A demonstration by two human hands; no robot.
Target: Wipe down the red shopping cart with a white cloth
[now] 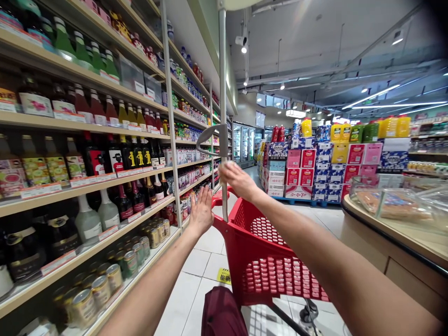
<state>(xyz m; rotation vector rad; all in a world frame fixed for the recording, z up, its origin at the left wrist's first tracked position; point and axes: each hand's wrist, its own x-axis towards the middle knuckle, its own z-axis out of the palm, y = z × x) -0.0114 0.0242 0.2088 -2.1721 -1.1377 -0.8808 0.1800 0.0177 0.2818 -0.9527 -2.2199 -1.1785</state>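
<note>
A red shopping cart (245, 247) stands before me with a silver metal pole (223, 84) rising from its near end. A grey hook-shaped bracket (213, 140) is fixed partway up the pole. My right hand (240, 181) is closed around the pole just below the bracket; its fingertips are slightly blurred. Lower and to the left, my left hand (201, 212) has its fingers stretched out, flat beside the red handle (221, 198) of the cart. Whether its palm touches the handle is hidden.
Shelves of bottles (101, 112) and cans (101, 289) line the left side. On the right is a counter (381, 242) with packaged food (395, 205). Stacked drink boxes (308, 170) stand ahead, with glass-door fridges (244, 142) beyond. A yellow floor sticker (223, 275) lies on white tiles.
</note>
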